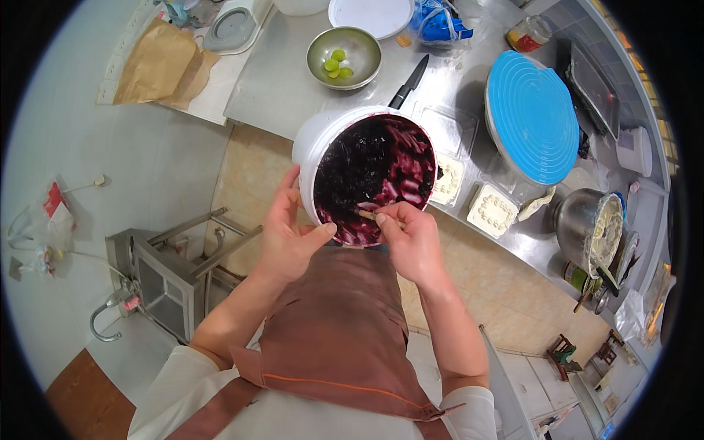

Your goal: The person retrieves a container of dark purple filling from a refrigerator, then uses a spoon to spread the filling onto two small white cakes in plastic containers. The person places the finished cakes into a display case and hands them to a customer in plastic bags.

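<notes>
A white plastic bucket [306, 137] is tilted towards me, its mouth facing up at my view. Dark purple fruit filling [352, 159] lies inside and is smeared over the inner wall. My left hand [291, 234] grips the bucket at its left side, thumb over the rim. Between the fingers of my right hand [410, 234] is the thin handle of a utensil [367, 214], at the near edge of the mouth. Its far end reaches into the filling, so its kind cannot be told. Two square cakes with piped cream, a nearer cake [493, 210] and a partly hidden cake [448, 180], stand right of the bucket.
On the steel table [269, 82] are a metal bowl [316, 60] with several green grape pieces [331, 65], a black knife [410, 82], a cake turntable with a blue mat [531, 118] and a steel mixing bowl [572, 223] with cream. A steel sink [165, 291] stands at left.
</notes>
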`<state>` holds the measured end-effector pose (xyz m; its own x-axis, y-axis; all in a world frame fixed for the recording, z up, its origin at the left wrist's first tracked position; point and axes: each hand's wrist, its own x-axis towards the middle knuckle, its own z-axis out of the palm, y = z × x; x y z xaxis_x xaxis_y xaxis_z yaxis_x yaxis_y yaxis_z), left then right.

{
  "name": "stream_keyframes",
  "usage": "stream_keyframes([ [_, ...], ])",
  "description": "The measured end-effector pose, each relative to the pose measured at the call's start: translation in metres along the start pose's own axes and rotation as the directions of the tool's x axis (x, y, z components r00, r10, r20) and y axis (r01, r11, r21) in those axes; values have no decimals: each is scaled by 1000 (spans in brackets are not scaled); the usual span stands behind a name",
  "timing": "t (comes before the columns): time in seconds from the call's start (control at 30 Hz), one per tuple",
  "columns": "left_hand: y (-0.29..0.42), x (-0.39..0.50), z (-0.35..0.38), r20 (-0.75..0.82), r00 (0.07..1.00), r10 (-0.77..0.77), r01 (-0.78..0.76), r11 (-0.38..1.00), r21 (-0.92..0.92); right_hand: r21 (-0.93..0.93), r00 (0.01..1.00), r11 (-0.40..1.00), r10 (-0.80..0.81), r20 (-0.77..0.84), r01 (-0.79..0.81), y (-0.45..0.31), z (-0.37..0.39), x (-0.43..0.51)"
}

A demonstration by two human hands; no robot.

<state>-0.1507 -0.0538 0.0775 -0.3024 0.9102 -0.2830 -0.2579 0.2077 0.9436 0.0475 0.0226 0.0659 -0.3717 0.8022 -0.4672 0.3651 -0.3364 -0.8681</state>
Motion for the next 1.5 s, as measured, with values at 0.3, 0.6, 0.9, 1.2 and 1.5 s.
stream_keyframes([
  [0.3,2,3,4,-32,999,2,-2,1000,-14,248,993,966,87,-79,-65,-12,-14,-22],
  [0.6,-10,-10,10,23,998,57,-58,998,13,-465,965,860,-260,-43,211,1,-10,-24],
  [0.9,-17,-9,9,-35,997,66,-67,997,-30,454,955,852,297,-12,-260,17,10,-44],
  [1.2,-20,-3,12,-179,977,-120,78,971,-224,592,961,806,172,-217,-11,-3,-49,-84],
  [1.5,-8,2,8,-194,957,-214,163,955,-249,-113,705,975,-216,-676,190,28,-82,-90],
])
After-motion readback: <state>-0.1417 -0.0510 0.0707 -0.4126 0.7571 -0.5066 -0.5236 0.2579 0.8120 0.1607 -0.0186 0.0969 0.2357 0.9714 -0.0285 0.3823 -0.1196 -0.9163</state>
